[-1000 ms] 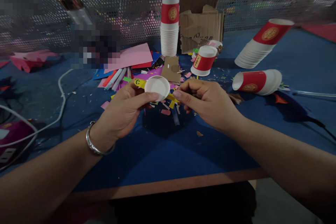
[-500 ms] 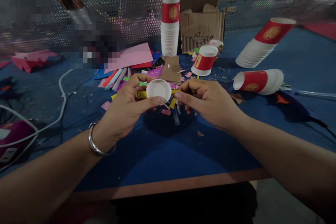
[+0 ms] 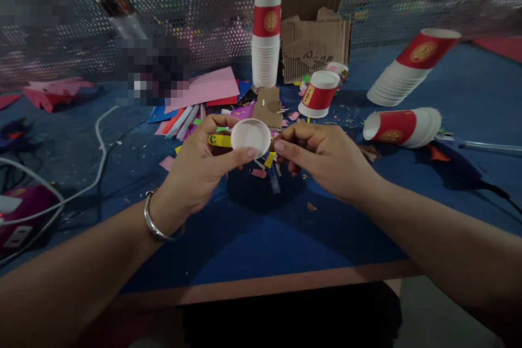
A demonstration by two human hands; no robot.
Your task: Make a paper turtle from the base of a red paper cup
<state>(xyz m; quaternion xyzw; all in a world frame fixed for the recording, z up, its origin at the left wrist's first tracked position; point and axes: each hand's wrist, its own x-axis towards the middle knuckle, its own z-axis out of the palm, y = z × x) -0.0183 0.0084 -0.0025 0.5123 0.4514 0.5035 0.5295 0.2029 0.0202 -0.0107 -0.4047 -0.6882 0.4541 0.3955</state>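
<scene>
My left hand [image 3: 204, 160] is closed around a white paper cup [image 3: 249, 137], its round end turned toward me and the thumb on the rim. From the cup's left side a yellow strip [image 3: 220, 140] with a smiley face sticks out. My right hand [image 3: 312, 147] is pinched closed at the cup's right side, where a small dark bit shows by the fingertips; what it grips is mostly hidden. Behind the hands, a red and white paper cup [image 3: 319, 95] stands rim down.
A tall cup stack [image 3: 266, 38] and an open cardboard box [image 3: 316, 38] stand behind. On the right are a leaning cup stack [image 3: 414, 68], lying cups [image 3: 402, 126] and a dark blue glue gun [image 3: 460, 166]. Pink paper [image 3: 207, 88], markers [image 3: 181, 121], scraps and a white cable [image 3: 99, 141] lie left.
The cup has tilted and shifted slightly right, and more of the yellow smiley strip shows on its left. The yellow strip at the right fingertips is now hardly visible.
</scene>
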